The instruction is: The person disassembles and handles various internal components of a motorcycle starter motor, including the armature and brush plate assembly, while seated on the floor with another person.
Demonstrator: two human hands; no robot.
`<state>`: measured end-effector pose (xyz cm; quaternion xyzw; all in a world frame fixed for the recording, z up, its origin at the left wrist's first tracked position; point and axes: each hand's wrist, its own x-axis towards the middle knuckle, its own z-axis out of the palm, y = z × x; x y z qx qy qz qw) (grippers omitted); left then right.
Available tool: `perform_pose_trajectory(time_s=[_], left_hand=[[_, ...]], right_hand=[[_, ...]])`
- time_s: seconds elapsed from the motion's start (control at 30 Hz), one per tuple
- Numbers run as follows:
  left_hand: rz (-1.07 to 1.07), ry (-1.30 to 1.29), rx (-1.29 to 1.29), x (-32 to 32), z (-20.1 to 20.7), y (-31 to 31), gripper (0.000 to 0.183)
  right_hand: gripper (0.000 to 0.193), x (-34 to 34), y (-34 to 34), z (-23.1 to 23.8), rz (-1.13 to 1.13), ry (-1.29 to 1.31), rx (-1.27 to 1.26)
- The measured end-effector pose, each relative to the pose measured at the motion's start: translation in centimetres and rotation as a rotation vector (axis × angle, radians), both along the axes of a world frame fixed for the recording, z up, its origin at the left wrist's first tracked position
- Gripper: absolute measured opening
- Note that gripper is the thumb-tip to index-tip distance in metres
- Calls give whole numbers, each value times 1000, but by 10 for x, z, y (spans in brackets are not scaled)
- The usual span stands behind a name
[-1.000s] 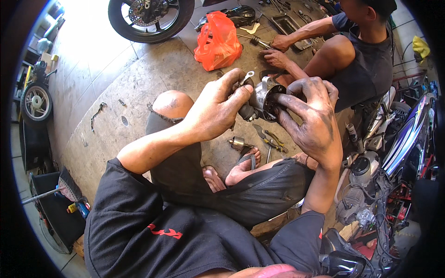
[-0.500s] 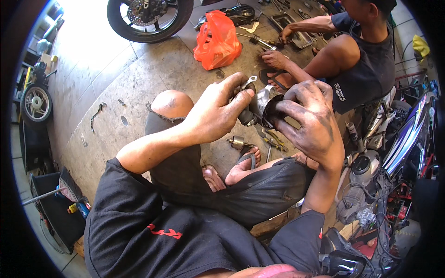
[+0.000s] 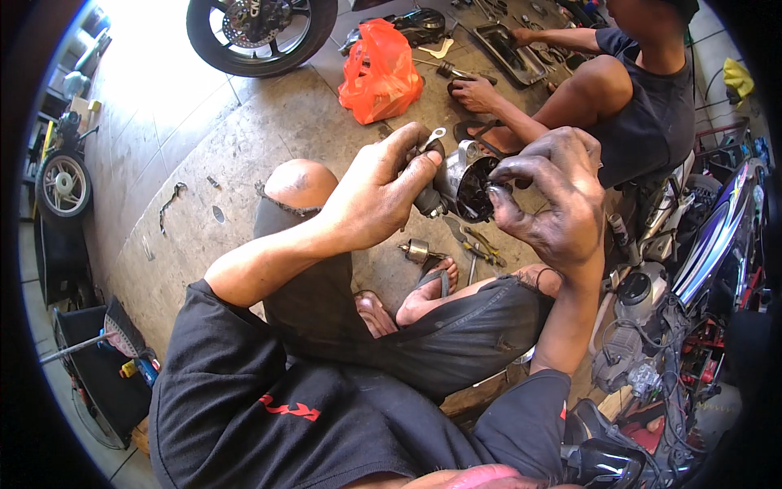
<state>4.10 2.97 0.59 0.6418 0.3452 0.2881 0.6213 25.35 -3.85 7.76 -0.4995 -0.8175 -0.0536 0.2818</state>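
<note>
A cylindrical metal motor housing (image 3: 453, 174) is raised before me, its dark open end turned to the right. My left hand (image 3: 383, 183) is closed around its back end and a dark rubber-covered lead. A metal ring terminal (image 3: 439, 133) sticks up above the left thumb. At the rim of the opening, my right hand (image 3: 562, 196) has thumb and forefinger brought together, the other fingers curled. What the fingertips pinch, if anything, is too small to make out. Below, a motor armature (image 3: 417, 249) lies on the floor by my foot, near yellow-handled pliers (image 3: 486, 244).
A co-worker (image 3: 652, 106) squats at the far right, hands near a metal tray (image 3: 509, 53) and parts. An orange plastic bag (image 3: 380, 73) stands ahead, beside a motorcycle wheel (image 3: 265, 33). Motorcycle parts (image 3: 639, 310) crowd my right side. A black bin (image 3: 94, 367) is at left.
My right hand has drawn back to the right from around the housing's end, so its dark inside shows. My left hand stays almost still. The co-worker's hands have shifted.
</note>
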Motion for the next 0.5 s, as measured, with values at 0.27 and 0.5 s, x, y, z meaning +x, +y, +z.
perform_pose_trajectory(time_s=[0.27, 0.5], left_hand=[[76, -201, -174, -2, -1, -1, 42], [74, -213, -251, -6, 3, -3, 63]], right_hand=[[20, 14, 0, 1, -76, 419, -19], [20, 10, -3, 4, -25, 453, 19]])
